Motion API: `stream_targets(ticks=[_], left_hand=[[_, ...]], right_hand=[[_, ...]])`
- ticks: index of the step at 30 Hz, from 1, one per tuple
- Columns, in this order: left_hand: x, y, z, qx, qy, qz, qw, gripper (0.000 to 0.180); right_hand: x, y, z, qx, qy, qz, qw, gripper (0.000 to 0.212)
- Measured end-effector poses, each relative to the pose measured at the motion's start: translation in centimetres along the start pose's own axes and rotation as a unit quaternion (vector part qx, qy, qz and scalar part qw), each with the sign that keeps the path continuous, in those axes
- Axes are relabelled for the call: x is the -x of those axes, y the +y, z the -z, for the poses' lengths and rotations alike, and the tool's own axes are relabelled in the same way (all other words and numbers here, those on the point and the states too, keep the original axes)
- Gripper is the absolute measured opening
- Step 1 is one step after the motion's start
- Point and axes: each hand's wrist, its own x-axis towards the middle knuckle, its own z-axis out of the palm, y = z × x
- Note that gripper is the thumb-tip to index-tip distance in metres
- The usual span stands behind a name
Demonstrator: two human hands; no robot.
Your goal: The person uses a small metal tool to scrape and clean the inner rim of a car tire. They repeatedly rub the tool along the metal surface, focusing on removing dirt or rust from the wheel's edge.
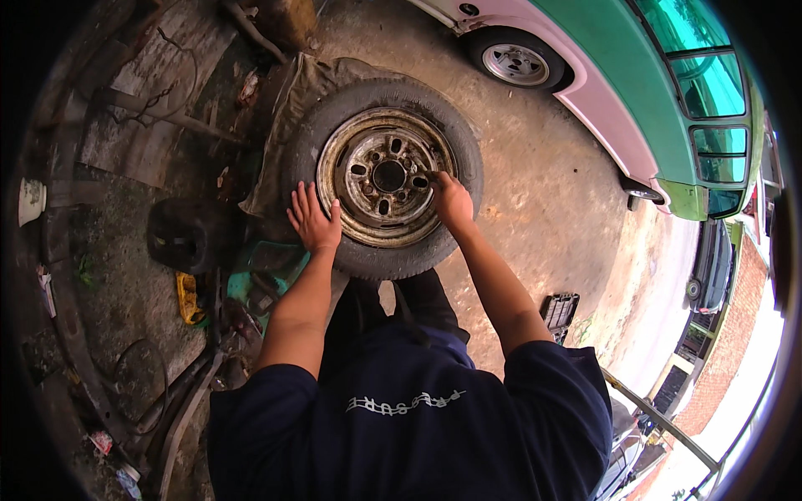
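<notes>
Black rubber tyre (376,94) encircles a grimy, round metal rim (359,150).

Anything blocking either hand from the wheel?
Nothing visible blocks them from the wheel. The left hand lies on its lower left; the right hand is over its right side, with a small dark piece at the fingertips, too small to identify.

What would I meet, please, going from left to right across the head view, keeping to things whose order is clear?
White rounded object, yellow object, left hand, wheel's dark centre hole, right hand, black tray-like item, dark parked vehicle.
</notes>
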Motion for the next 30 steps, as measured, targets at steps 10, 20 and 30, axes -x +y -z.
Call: stream_targets(ticks=[10, 20, 30], left_hand=[[-0.1, 0.0, -0.1, -0.012, -0.006, 0.002, 1.000, 0.069], [-0.1, 0.0, 0.0, -0.009, -0.013, 0.004, 1.000, 0.068], [-0.1, 0.0, -0.3, -0.019, -0.005, 0.003, 1.000, 0.070]], right_hand=[[1.4, 0.3, 0.7, 0.001, -0.073, -0.088, 0.993, 0.023], [1.1, -1.2, 3.3, 0.080, -0.102, -0.084, 0.988, 0.025], [2.0, -0.1, -0.1, -0.009, -0.024, -0.106, 0.994, 0.023]])
